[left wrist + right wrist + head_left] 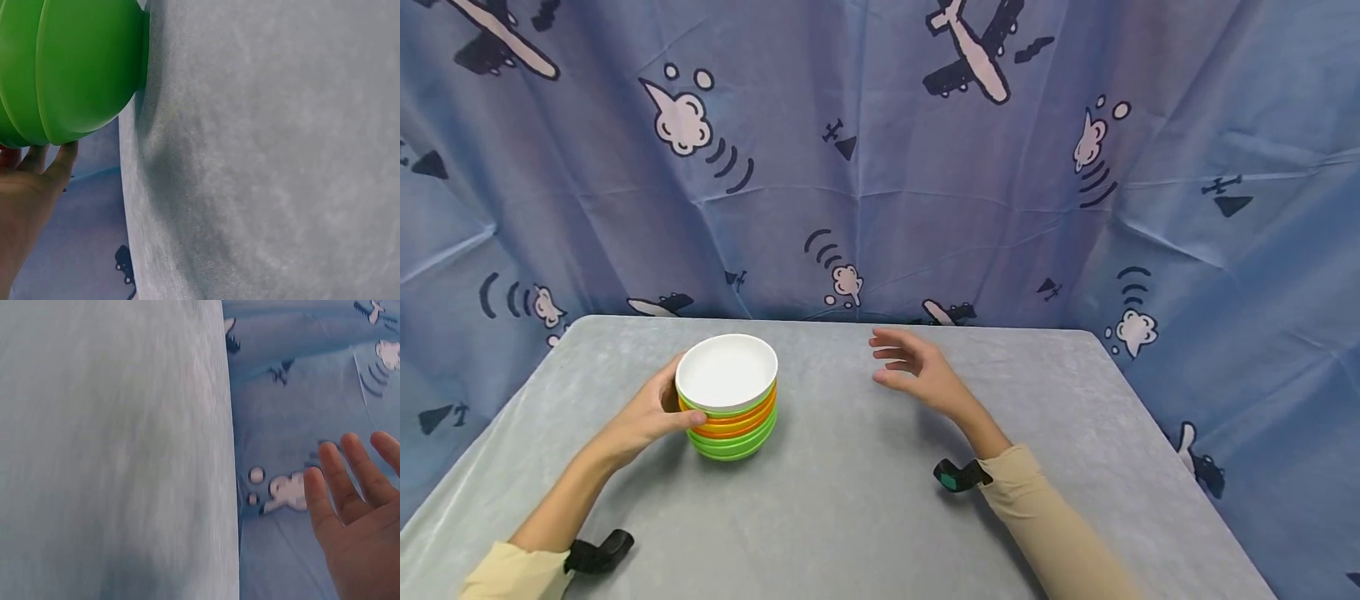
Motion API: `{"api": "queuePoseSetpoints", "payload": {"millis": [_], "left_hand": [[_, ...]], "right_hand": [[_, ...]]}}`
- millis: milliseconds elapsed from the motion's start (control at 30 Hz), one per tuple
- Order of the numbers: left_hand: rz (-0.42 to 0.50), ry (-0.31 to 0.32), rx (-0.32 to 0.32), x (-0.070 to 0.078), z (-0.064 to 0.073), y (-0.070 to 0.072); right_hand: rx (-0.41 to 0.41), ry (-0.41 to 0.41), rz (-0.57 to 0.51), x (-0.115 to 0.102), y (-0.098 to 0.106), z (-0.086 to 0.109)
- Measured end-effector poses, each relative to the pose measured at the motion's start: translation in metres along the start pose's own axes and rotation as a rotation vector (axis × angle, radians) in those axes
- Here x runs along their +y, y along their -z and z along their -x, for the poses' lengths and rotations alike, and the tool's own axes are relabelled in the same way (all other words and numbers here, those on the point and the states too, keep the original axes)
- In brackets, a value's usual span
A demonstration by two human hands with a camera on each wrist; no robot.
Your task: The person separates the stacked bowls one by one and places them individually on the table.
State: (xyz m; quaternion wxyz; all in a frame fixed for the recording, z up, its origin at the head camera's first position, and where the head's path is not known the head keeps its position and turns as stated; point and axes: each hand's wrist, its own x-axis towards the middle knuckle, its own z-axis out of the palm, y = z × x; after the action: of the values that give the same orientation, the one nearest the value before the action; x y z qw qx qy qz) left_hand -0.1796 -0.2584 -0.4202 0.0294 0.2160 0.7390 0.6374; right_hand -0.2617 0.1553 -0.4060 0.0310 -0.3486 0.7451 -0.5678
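A stack of nested bowls (730, 423) stands on the left part of the table, a white one on top with orange and green ones under it. My left hand (651, 412) grips the stack from its left side, thumb on the near side and fingers round the far side, partly hidden. In the left wrist view the green bowls (87, 69) fill the upper left corner, and fingertips touch their side. Above the table, right of the middle, my right hand (921, 371) is held in the air with fingers spread and slightly bent, holding nothing.
A grey cloth covers the table (850, 517). Behind it and at both sides hangs a blue curtain (880, 167) printed with planes and clouds. A black strap with a small device sits on each wrist.
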Motion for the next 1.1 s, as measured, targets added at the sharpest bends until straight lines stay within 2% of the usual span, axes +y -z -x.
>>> {"api": "queuePoseSetpoints", "payload": {"millis": [200,433,1100], "left_hand": [[0.022,0.012,-0.009,0.001,-0.001,-0.002],[0.007,0.021,-0.003,0.002,-0.001,-0.002],[-0.023,0.029,0.02,0.002,0.0,0.0]], "right_hand": [[-0.056,0.016,-0.031,-0.006,-0.028,-0.016],[-0.076,0.041,-0.069,-0.012,-0.052,-0.03],[-0.177,0.046,-0.125,-0.018,-0.087,-0.055]]}}
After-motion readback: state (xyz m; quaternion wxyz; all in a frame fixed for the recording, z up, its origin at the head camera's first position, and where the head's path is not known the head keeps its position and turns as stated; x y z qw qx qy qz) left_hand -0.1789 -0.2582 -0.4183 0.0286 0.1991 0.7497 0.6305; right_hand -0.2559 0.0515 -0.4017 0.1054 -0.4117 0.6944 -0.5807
